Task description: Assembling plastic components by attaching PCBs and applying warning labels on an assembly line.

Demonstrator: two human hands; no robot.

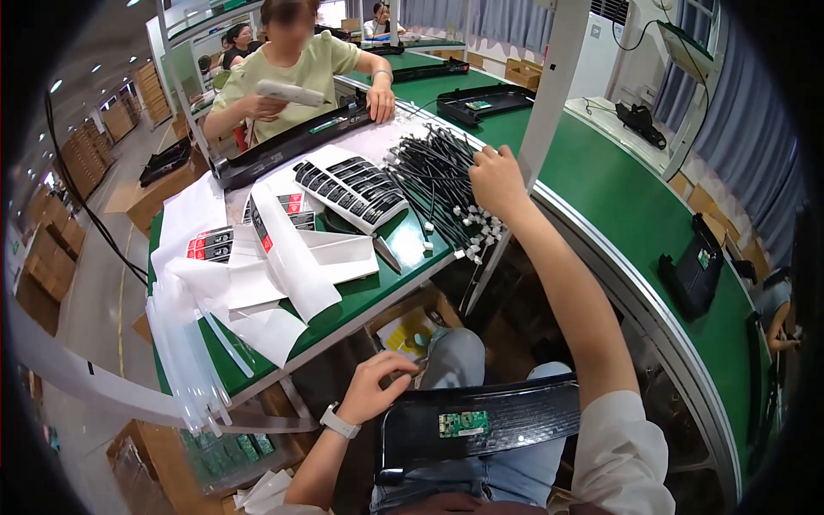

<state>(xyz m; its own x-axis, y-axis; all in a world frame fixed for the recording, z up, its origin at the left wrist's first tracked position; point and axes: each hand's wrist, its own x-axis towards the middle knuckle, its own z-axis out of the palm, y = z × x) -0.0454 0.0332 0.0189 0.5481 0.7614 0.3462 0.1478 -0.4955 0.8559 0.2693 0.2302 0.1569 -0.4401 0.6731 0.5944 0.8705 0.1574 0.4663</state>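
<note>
In the head view, the right hand (496, 178) stretches forward and up to the pile of black cables (442, 184) on the green workbench (360, 300), fingers curled down onto the strands, which run away from the person. The left hand (371, 388) rests near the lap, fingers loosely bent on the edge of the black panel (481, 425) lying crosswise, gripping nothing firmly that I can tell.
</note>
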